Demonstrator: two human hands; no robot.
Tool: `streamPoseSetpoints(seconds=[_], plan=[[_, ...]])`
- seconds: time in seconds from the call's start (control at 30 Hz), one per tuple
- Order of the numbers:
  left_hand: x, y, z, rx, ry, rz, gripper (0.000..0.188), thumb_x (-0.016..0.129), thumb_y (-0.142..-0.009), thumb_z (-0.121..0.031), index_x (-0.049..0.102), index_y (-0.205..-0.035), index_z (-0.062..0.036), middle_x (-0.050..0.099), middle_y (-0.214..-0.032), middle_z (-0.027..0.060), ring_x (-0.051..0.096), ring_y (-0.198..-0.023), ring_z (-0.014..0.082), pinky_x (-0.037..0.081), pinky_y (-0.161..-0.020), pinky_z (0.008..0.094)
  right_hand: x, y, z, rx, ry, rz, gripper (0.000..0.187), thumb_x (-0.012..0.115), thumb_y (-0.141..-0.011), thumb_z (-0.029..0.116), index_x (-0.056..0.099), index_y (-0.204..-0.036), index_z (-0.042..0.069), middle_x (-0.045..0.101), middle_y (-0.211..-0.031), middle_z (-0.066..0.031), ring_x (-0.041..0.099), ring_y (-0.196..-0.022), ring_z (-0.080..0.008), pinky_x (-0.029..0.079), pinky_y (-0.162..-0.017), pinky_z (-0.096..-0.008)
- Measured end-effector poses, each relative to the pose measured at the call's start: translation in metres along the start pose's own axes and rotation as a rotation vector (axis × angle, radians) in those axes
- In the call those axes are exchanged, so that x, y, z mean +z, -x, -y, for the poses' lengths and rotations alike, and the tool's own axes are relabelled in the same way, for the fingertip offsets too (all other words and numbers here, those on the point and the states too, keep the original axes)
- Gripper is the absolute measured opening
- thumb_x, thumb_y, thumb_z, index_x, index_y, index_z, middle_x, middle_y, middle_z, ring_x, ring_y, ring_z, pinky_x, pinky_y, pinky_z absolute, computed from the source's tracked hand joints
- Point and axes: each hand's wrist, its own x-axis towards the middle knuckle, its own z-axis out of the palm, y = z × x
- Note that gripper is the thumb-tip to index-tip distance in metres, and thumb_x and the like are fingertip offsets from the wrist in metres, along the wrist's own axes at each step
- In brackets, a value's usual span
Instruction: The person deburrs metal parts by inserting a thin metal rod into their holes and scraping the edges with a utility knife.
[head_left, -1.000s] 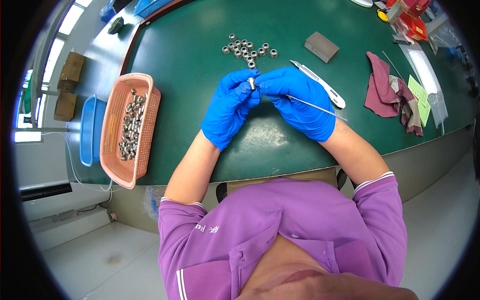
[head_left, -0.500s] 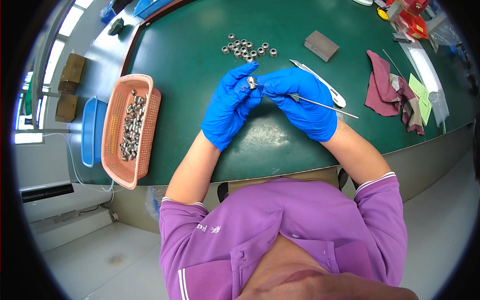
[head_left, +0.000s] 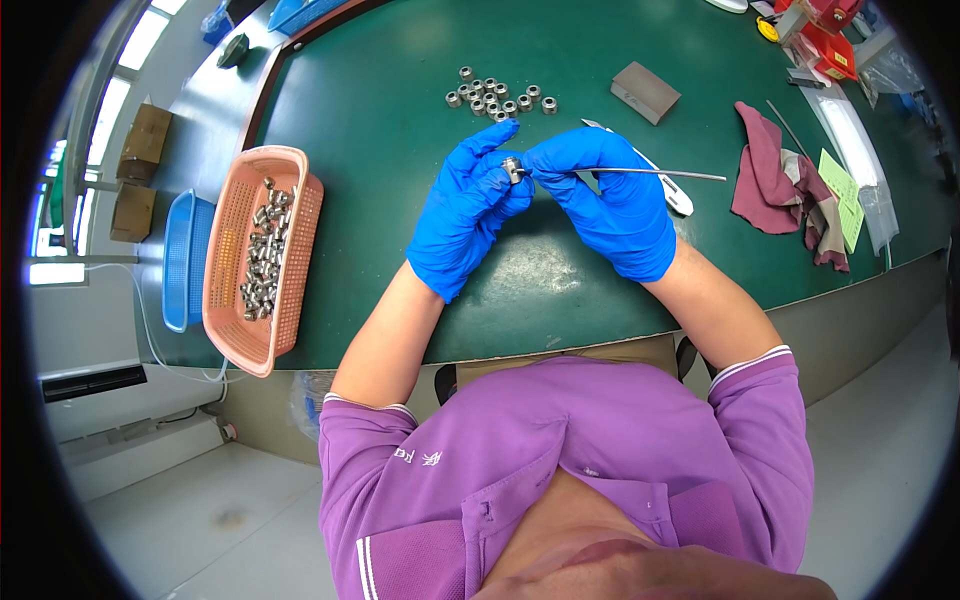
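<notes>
My left hand [head_left: 466, 212], in a blue glove, pinches a small silver metal fitting [head_left: 512, 170] between thumb and fingers. Also gloved in blue, my right hand [head_left: 612, 208] grips a thin metal rod [head_left: 672, 174], whose long end sticks out to the right. The rod's other end is at the fitting; my fingers partly hide whether it sits inside. Just beyond the left fingertips lies a cluster of short silver metal fittings [head_left: 490, 98] with round openings. A white utility knife [head_left: 677, 196] lies partly behind my right hand.
At left, a pink plastic basket [head_left: 312, 235] holds many metal fittings, beside a blue basket [head_left: 182, 262]. A grey-brown block [head_left: 645, 92] sits at far right of the cluster. Further right are a maroon cloth [head_left: 760, 185], a yellow-green paper [head_left: 846, 196] and red containers [head_left: 835, 58].
The rod has swung up from a downward slant to nearly level, and the right fingers have shifted around it. The fitting has turned slightly in my left hand.
</notes>
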Motion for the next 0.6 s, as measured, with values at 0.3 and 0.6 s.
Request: streamPoseSetpoints(seconds=[0.3, 0.6], plan=[[0.0022, -0.0018, 0.0022, 0.028, -0.092, -0.035, 0.059, 0.068, -0.082, -0.012, 0.039, -0.132, -0.0048, 0.060, -0.096, 0.0048, 0.059, -0.082, 0.0126, 0.052, -0.072, 0.0231, 0.0006, -0.0015, -0.0019, -0.023, 0.059, 0.076, 0.015, 0.063, -0.081, 0.002, 0.061, -0.095, 0.007, 0.062, -0.087, -0.0072, 0.062, -0.077, -0.0195, 0.049, -0.069, -0.0272], [-0.0047, -0.0031, 0.0024, 0.037, -0.042, 0.002, 0.056, 0.066, -0.084, -0.016, 0.039, -0.132, -0.0044, 0.058, -0.092, 0.0041, 0.059, -0.084, 0.0131, 0.052, -0.074, 0.0245, -0.0035, -0.0023, -0.0001, -0.021, 0.087, 0.016, 0.014, 0.062, -0.084, 0.003, 0.061, -0.098, 0.006, 0.060, -0.089, -0.0076, 0.061, -0.079, -0.0195, 0.048, -0.069, -0.0275]])
